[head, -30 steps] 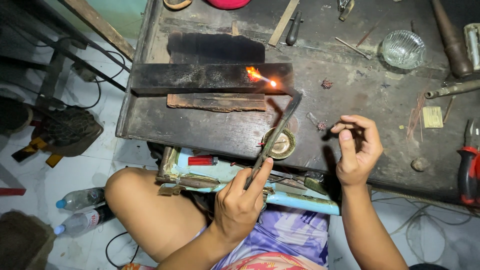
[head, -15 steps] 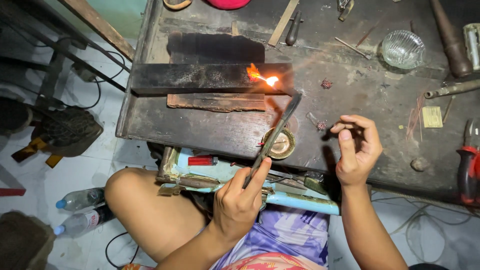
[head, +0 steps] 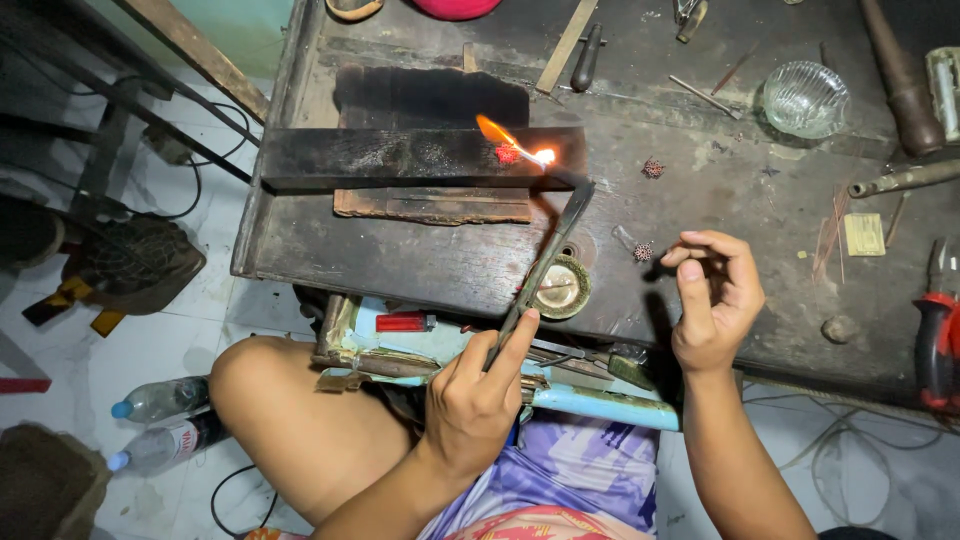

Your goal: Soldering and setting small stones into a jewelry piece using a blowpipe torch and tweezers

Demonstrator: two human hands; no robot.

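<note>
Seen from above, a person sits at a dark, scorched workbench (head: 700, 200). Their left hand (head: 480, 395) is closed around the lower end of a long, thin torch (head: 545, 265), index finger laid along its shaft. The torch's long axis runs diagonally, up and to the right from that hand, over a small round brass dish (head: 562, 287), to its tip at the right end of a blackened charcoal block (head: 400, 158). A flame (head: 510, 140) streams from the tip toward the upper left, onto a small red-glowing piece (head: 507, 154) that lies on the block's top. So the glowing piece lies well beyond the left hand, straight along the torch's line.

The right hand (head: 715, 300) hovers to the right of the torch, fingers curled with thumb and fingertips drawn together; whether they pinch anything I cannot tell. A tiny spiky ornament (head: 643, 251) lies just left of those fingertips. The right hand is about as far from the glowing piece as the left.
</note>
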